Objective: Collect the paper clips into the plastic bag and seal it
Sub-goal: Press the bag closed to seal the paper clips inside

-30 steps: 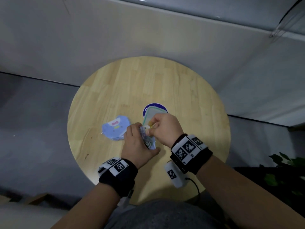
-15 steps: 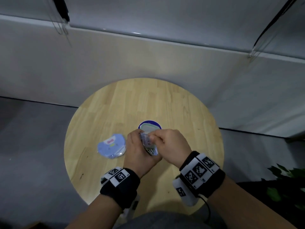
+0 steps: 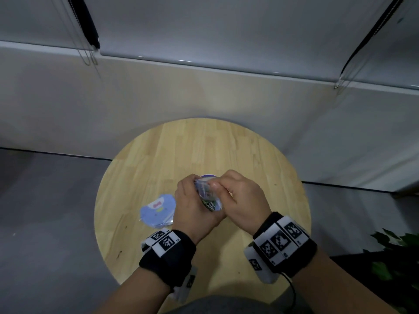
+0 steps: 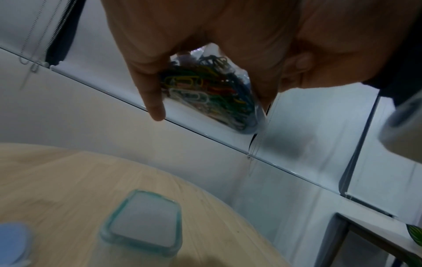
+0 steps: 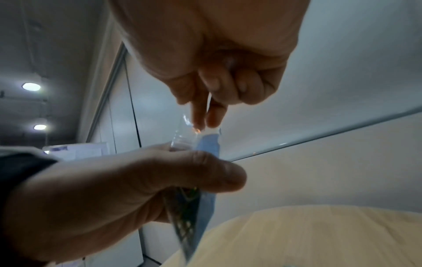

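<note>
Grey walls and roller blinds with bead chains (image 3: 87,53) stand behind a round wooden table (image 3: 226,150); both hands meet above its middle; the left hand (image 3: 192,207) has its fingers and thumb curled round the body of a small clear plastic bag (image 3: 207,196), holding it upright and clear of the tabletop; in the left wrist view one finger (image 4: 150,86) lies straight down the side of the bag while the others wrap behind it; the right hand (image 3: 240,200) pinches the bag's top edge between thumb and forefinger (image 5: 198,108), its remaining fingers curled into the palm; the bag has a blue strip along one side and bulges with a tangled mass of paper clips (image 4: 205,86) in green, yellow, red, blue and white, all packed into its lower part; whether the top strip is pressed fully closed cannot be told; on the table lie a flat blue packet (image 3: 157,210) beside the left hand and a clear lidded box with a teal rim (image 4: 142,224) beneath the hands
</note>
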Demonstrator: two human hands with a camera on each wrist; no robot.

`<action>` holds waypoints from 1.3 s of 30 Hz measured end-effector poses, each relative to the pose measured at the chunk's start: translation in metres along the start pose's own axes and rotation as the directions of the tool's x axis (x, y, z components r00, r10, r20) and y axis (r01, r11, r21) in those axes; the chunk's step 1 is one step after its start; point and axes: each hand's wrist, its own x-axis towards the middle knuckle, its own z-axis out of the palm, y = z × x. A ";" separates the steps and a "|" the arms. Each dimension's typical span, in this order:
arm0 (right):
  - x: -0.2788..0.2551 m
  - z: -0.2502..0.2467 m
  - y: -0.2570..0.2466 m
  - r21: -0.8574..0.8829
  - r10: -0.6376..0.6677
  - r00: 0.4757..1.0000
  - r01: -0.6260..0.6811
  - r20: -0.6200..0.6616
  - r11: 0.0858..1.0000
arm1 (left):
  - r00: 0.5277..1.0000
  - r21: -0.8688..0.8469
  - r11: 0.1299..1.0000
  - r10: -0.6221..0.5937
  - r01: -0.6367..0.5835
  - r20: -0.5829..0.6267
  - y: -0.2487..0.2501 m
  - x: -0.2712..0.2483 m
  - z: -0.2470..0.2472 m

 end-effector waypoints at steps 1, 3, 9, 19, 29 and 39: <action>-0.002 0.001 0.001 0.025 -0.001 1.000 0.001 0.021 1.000 | 1.000 0.007 1.000 -0.021 0.021 -0.013 0.000 0.002 -0.003; -0.005 0.004 0.002 0.038 -0.022 0.998 0.020 0.063 0.999 | 0.999 0.025 0.999 -0.048 0.049 -0.026 0.002 0.004 -0.006; 0.009 -0.013 0.005 0.168 -0.090 0.995 0.097 -0.053 0.981 | 0.982 -0.261 0.958 -0.071 0.115 0.174 0.017 0.008 -0.017; 0.005 -0.053 0.016 0.521 0.005 0.979 -0.111 0.201 0.846 | 0.701 -0.350 0.827 -0.073 0.441 0.709 0.029 0.035 -0.042; 0.004 -0.065 0.021 0.486 -0.030 0.999 0.048 -0.044 0.873 | 0.698 -0.424 0.776 -0.029 0.467 0.716 0.043 0.031 -0.038; 0.014 -0.067 0.022 0.625 -0.067 0.959 -0.125 0.274 0.771 | 0.770 -0.498 0.722 -0.077 0.481 0.633 0.055 0.028 -0.035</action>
